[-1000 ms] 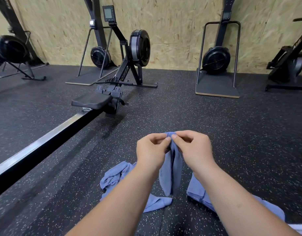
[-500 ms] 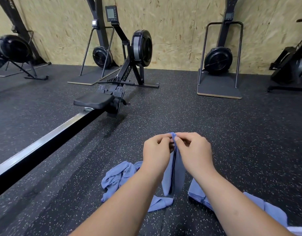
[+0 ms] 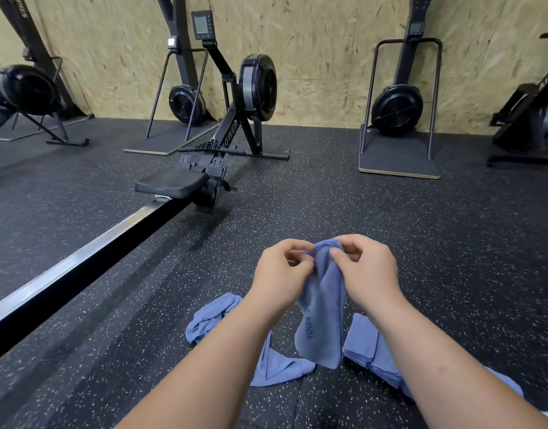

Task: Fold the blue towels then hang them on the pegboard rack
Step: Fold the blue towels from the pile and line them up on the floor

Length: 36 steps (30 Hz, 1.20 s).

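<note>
A blue towel (image 3: 323,317) hangs in front of me above the speckled floor, bunched into a narrow strip with "YOGA" printed on it. My left hand (image 3: 282,277) and my right hand (image 3: 367,270) pinch its top edge side by side, fingers curled on the cloth. A crumpled blue towel (image 3: 215,317) lies on the floor under my left forearm. A neater folded blue towel (image 3: 367,345) lies on the floor under my right forearm. No pegboard rack is in view.
A rowing machine (image 3: 248,97) with its seat (image 3: 172,182) and long rail (image 3: 81,264) runs from the left toward the wood-panel wall. More fan machines stand along that wall, one on a board (image 3: 398,162) at right.
The towel's top has spread a little between my hands, showing more cloth and the printed word. My hands stay close together at the same height.
</note>
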Motion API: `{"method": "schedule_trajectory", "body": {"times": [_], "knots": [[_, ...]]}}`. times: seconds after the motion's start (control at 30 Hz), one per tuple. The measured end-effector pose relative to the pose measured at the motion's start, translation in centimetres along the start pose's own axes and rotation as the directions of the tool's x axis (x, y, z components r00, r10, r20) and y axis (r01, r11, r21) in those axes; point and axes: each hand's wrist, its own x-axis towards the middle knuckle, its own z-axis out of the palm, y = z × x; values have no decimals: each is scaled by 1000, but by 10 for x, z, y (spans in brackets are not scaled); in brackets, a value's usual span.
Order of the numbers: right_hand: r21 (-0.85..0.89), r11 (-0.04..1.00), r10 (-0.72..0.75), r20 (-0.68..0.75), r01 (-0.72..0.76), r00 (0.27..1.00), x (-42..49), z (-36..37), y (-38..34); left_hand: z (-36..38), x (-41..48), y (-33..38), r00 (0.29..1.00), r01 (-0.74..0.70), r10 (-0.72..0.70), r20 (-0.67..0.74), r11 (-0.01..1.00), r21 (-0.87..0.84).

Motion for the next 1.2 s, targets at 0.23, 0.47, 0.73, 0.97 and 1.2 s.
{"method": "schedule_trajectory", "body": {"times": [0.23,0.47,0.73,0.97,1.2], "knots": [[61,998,-7,-9,7,1000,11,-10,6,-16,9,-20,995,-98,87,48,772,627],[-27,999,-30,-40,29,999,19,-28,11,-31,17,-28,990,-137,118,81,630,765],[-60,998,-43,-96,37,994,25,-35,19,-37,17,-18,965,-259,218,143,742,618],[-421,907,37,43,-15,998,25,-45,41,-36,17,7,817,-516,570,91,650,557],[-354,935,4,-35,-16,999,26,-45,37,-46,25,-3,919,-336,371,134,558,759]]}}
